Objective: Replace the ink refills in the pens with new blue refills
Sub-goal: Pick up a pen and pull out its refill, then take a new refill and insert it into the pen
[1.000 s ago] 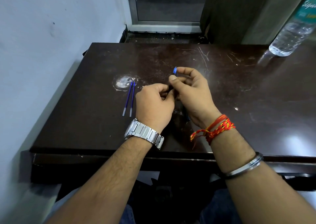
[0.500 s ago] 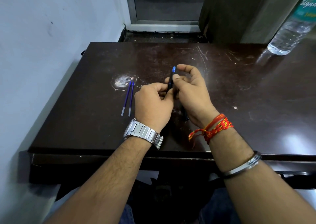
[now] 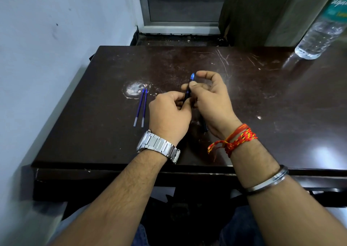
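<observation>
Gripping pen [image 3: 188, 93] with left hand [image 3: 170, 114] and right hand [image 3: 212, 103]; likely unscrewing barrel. Next: separate halves, fetch blue refills [image 3: 141, 107] lying left.

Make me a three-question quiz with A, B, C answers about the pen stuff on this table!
1. Where do the loose refills lie?
A. left of the left hand
B. beside the water bottle
C. on the floor

2. How many loose refills lie there?
A. one
B. two
C. four

3. What is the pen doing?
A. lying flat, untouched
B. held in both hands
C. standing in a cup

Answers: 1 A, they rest on the table left of that hand. 2 B, two blue sticks lie side by side. 3 B, left and right hand fingers grip it.
</observation>
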`<state>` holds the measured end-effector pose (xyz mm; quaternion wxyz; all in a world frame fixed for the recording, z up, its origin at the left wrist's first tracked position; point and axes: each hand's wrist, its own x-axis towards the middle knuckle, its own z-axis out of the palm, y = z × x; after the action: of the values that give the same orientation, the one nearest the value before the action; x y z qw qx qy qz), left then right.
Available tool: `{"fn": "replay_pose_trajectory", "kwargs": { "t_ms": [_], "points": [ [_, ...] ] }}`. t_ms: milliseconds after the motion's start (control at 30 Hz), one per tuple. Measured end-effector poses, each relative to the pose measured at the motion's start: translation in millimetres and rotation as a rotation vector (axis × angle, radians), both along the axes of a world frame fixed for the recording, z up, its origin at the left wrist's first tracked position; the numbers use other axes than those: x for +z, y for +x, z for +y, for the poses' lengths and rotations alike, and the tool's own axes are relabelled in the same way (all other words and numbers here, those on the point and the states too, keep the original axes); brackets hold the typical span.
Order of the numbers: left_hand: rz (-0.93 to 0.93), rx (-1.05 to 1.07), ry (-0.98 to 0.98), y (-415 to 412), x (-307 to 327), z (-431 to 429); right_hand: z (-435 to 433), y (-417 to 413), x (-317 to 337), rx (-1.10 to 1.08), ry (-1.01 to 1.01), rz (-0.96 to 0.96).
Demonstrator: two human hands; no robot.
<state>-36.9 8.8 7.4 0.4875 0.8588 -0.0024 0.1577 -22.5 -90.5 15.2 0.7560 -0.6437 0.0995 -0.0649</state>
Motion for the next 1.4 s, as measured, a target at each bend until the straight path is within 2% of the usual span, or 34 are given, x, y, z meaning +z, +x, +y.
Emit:
{"fn": "replay_pose_trajectory", "kwargs": {
  "t_ms": [67, 167, 233, 400, 467, 533, 700, 800, 967, 1167, 1233, 1300, 1367, 1400],
  "points": [
    [-0.003, -0.004, -0.003, 0, 0, 0, 0, 1, 2, 0.010, 0.075, 0.015],
    [-0.018, -0.010, 0.034, 1, 0, 1, -1, 1, 0, 0.029, -0.045, 0.043],
    [-0.003, -0.010, 0.028, 1, -1, 1, -1, 0, -2, 0.002, -0.040, 0.026],
    [0.047, -0.023, 0.028, -2, -3, -1, -16, 10, 8, -0.263, 0.213, -0.109],
    [0.081, 0.002, 0.013, -2, -3, -1, -30, 13, 8, -0.363, 0.248, -0.165],
    [0.105, 0.042, -0.023, 0, -3, 1, -46, 15, 5, -0.396, 0.155, -0.145],
    [0.142, 0.090, -0.044, 2, -1, 4, -69, 13, -8, -0.271, -0.563, 0.229],
    [0.149, 0.077, -0.038, 1, -1, 2, -72, 10, -9, -0.275, -0.761, 0.329],
    [0.169, 0.061, -0.054, 0, -2, 1, -68, 8, -8, -0.150, -0.821, 0.438],
    [0.201, 0.022, -0.059, 1, -5, 2, -68, 8, -8, -0.153, -0.841, 0.448],
    [0.204, 0.018, -0.061, 1, -7, 1, -67, 7, -9, -0.183, -0.880, 0.417],
    [0.217, 0.009, -0.076, 2, -8, 1, -63, 8, -10, -0.274, -0.891, 0.302],
    [0.229, -0.003, -0.095, 3, -8, 1, -53, 9, -6, -0.270, -0.773, 0.190],
    [0.229, -0.008, -0.093, 3, -8, 0, -45, 8, -3, -0.177, -0.627, 0.169]
  ]
}}
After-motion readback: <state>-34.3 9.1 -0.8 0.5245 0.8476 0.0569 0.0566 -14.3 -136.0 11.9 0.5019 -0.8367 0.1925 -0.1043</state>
